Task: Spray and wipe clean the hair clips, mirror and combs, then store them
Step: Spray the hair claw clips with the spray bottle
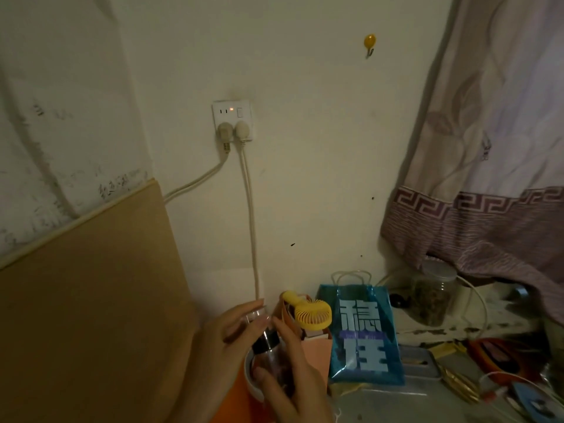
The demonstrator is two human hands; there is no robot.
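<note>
A small clear spray bottle (276, 361) with a black collar is held low in the middle of the view, in front of the wall. My right hand (293, 380) grips its body from the right, fingers curled round it. My left hand (222, 337) comes in from the left and pinches the clear cap (254, 315) at the bottle's top. A white round rim (248, 381) shows just below the bottle; I cannot tell what it is. Thin gold pieces (457, 383), perhaps hair clips, lie on the cluttered table at the right. No mirror or comb is plainly visible.
A yellow hand fan (312, 314) and a blue gift bag (363, 334) stand right of my hands. Behind them are a glass jar (430, 297) and a hanging curtain (488, 178). A brown board (91, 300) leans at the left. Cables hang from a wall socket (232, 120).
</note>
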